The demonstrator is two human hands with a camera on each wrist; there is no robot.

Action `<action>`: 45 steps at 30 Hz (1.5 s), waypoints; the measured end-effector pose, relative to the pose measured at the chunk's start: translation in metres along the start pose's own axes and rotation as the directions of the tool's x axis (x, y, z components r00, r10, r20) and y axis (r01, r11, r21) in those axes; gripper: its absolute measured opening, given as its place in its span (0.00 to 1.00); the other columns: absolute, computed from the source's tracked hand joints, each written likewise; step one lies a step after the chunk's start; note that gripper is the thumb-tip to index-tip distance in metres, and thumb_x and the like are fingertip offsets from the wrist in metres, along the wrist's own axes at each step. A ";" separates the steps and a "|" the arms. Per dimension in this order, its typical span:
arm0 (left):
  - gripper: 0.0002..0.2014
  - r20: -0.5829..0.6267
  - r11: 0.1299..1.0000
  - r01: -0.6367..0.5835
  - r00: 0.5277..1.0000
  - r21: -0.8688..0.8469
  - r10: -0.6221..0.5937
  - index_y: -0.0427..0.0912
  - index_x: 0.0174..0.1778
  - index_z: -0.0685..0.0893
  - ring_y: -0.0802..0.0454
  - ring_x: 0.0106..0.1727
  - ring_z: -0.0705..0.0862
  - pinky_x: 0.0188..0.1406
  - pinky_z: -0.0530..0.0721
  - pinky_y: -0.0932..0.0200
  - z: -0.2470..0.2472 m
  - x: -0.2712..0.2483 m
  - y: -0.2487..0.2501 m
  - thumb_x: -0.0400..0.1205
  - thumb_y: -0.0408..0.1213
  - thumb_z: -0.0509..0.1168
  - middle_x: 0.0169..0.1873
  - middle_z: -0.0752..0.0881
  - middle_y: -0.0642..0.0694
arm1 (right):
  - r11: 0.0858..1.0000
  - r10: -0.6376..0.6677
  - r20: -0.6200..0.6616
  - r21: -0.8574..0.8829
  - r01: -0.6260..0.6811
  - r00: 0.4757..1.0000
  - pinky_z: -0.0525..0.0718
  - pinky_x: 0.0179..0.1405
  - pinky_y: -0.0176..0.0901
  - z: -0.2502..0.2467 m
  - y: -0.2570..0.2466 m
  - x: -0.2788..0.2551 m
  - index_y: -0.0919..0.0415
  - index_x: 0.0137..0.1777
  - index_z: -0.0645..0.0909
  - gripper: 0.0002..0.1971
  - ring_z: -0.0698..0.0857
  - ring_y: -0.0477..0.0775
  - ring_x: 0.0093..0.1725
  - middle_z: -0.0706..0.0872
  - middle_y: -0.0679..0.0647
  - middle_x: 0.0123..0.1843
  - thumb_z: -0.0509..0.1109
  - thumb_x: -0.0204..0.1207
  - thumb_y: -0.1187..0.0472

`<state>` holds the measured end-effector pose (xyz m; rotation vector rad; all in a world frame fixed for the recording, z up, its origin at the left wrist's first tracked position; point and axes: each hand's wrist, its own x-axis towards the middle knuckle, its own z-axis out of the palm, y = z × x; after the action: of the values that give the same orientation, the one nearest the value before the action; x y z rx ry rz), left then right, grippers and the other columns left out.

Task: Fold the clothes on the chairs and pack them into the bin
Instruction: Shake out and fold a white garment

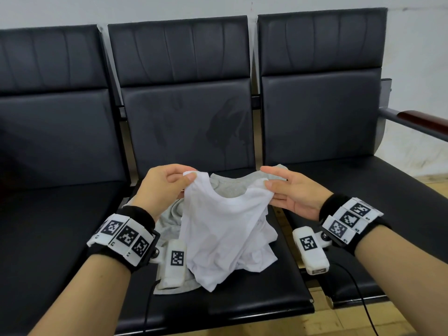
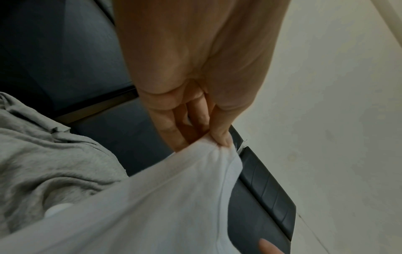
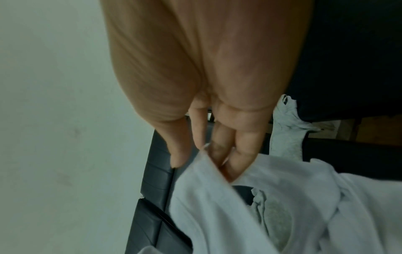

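Head view shows me lifting a white shirt (image 1: 225, 229) by its shoulders above the middle chair (image 1: 278, 282). My left hand (image 1: 162, 187) pinches one shoulder between thumb and fingers; my right hand (image 1: 293, 192) pinches the other, its lower fingers nearly straight beneath the cloth. The neckline sags between them, and the hem is bunched on the seat over a grey shirt (image 1: 228, 187). I judge the cloth light, limp and likely to slip, so the shoulder seams are the places to hold.
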<state>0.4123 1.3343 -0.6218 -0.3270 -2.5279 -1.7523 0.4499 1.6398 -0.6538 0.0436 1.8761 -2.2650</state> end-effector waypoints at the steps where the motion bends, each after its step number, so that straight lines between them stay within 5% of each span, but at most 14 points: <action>1: 0.05 -0.003 1.000 -0.002 1.000 0.009 0.002 0.48 0.53 0.93 0.49 0.52 0.94 0.61 0.92 0.43 0.000 0.000 0.000 0.87 0.38 0.71 0.44 0.95 0.47 | 1.000 0.009 0.014 0.006 -0.009 1.000 0.87 0.69 0.52 0.000 0.000 0.000 0.52 0.82 0.72 0.28 0.89 0.58 0.67 0.90 0.60 0.67 0.71 0.83 0.65; 8: 0.05 -0.057 0.995 -0.059 0.996 0.083 0.064 0.53 0.48 0.93 0.53 0.55 0.91 0.66 0.88 0.44 0.003 0.003 -0.003 0.86 0.41 0.71 0.45 0.93 0.55 | 0.997 -0.009 0.077 -0.075 0.015 0.997 0.84 0.73 0.53 0.005 -0.001 -0.003 0.61 0.79 0.77 0.27 0.87 0.58 0.71 0.86 0.61 0.73 0.64 0.83 0.80; 12: 0.05 -0.066 0.996 -0.038 0.997 0.079 0.043 0.52 0.50 0.91 0.48 0.55 0.91 0.65 0.88 0.39 0.002 0.003 -0.002 0.87 0.43 0.69 0.45 0.94 0.50 | 0.985 -0.003 0.061 -0.171 0.014 0.998 0.83 0.75 0.52 0.005 -0.001 -0.005 0.64 0.77 0.79 0.23 0.88 0.56 0.69 0.89 0.61 0.68 0.65 0.84 0.78; 17: 0.06 -0.084 0.997 -0.029 0.996 0.071 0.035 0.52 0.50 0.90 0.43 0.52 0.91 0.59 0.91 0.37 0.004 0.001 0.003 0.88 0.44 0.68 0.43 0.93 0.46 | 0.978 -0.013 -0.032 -0.209 0.006 0.999 0.88 0.63 0.38 0.004 0.002 -0.004 0.67 0.70 0.84 0.16 0.90 0.51 0.65 0.91 0.59 0.64 0.71 0.83 0.72; 28: 0.06 -0.062 0.996 -0.075 0.995 0.046 0.078 0.49 0.52 0.89 0.48 0.54 0.90 0.52 0.93 0.44 0.018 -0.001 0.014 0.89 0.42 0.67 0.48 0.91 0.47 | 0.947 0.014 -0.104 -0.317 -0.047 0.994 0.87 0.68 0.43 -0.001 0.000 -0.010 0.65 0.68 0.86 0.19 0.91 0.51 0.63 0.92 0.57 0.64 0.78 0.78 0.71; 33: 0.06 -0.076 0.993 -0.104 0.991 0.053 0.108 0.50 0.51 0.89 0.51 0.52 0.90 0.56 0.92 0.43 0.020 -0.002 0.018 0.89 0.42 0.67 0.46 0.92 0.50 | 0.884 -0.028 -0.155 -0.465 -0.048 0.987 0.82 0.75 0.51 -0.005 0.005 -0.005 0.59 0.56 0.94 0.09 0.87 0.50 0.69 0.92 0.51 0.64 0.80 0.77 0.67; 38: 0.06 -0.078 0.995 -0.094 0.992 0.034 0.096 0.50 0.52 0.88 0.50 0.53 0.90 0.59 0.91 0.40 0.019 -0.004 0.018 0.89 0.43 0.67 0.46 0.92 0.50 | 0.904 -0.085 -0.161 -0.427 0.008 0.983 0.87 0.69 0.47 -0.001 0.004 -0.009 0.62 0.58 0.93 0.09 0.90 0.50 0.63 0.93 0.53 0.61 0.76 0.80 0.69; 45: 0.04 -0.084 0.997 -0.068 0.994 -0.031 0.065 0.49 0.53 0.86 0.40 0.50 0.91 0.55 0.91 0.35 0.020 -0.005 0.017 0.89 0.43 0.66 0.41 0.93 0.43 | 0.826 -0.285 -0.232 -0.552 0.116 0.930 0.86 0.65 0.48 -0.001 0.001 -0.009 0.46 0.56 0.92 0.07 0.88 0.50 0.62 0.92 0.45 0.57 0.74 0.84 0.57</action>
<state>0.4224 1.3583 -0.6141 -0.3283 -2.4044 -1.7484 0.4582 1.6423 -0.6534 0.1221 2.7383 -1.8440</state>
